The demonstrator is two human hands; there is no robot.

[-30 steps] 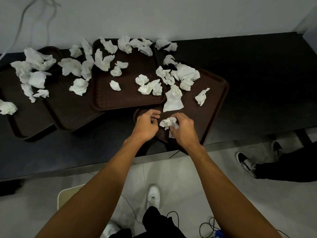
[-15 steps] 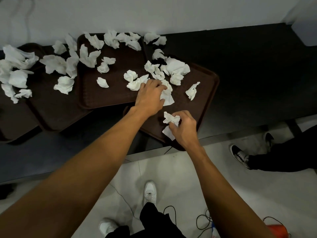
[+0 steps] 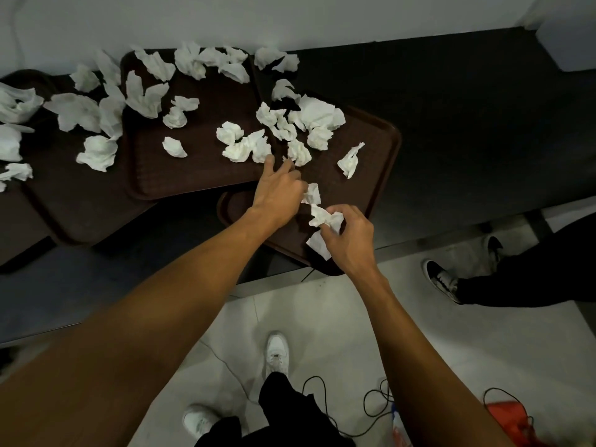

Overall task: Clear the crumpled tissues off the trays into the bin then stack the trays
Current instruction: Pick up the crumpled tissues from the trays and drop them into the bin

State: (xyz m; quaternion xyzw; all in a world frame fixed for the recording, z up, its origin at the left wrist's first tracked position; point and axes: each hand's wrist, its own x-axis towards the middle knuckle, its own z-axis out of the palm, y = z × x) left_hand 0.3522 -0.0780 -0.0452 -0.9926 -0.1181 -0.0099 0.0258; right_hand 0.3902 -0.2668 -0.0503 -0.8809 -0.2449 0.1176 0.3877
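Several dark brown trays overlap on a black counter, each strewn with crumpled white tissues. The nearest tray (image 3: 380, 175) juts over the counter's front edge. My right hand (image 3: 350, 240) hovers over its near corner, shut on a bunch of tissues (image 3: 324, 219). My left hand (image 3: 279, 191) rests on the same tray, fingers curled around a white tissue (image 3: 312, 193) at its palm side. Loose tissues lie just beyond its fingertips, one being a small wad (image 3: 298, 152). The middle tray (image 3: 193, 175) overlaps the nearest one. No bin is clearly visible.
The black counter (image 3: 467, 130) runs along a white wall. Another person's shoe (image 3: 443, 282) and dark trouser leg stand at the right. My white shoes (image 3: 276, 353), black cables and a red object (image 3: 512, 417) are on the tiled floor below.
My left hand reached forward from beside the right hand to the tissues mid-tray, then drew back a little with a tissue. The right hand kept its bunch of tissues.
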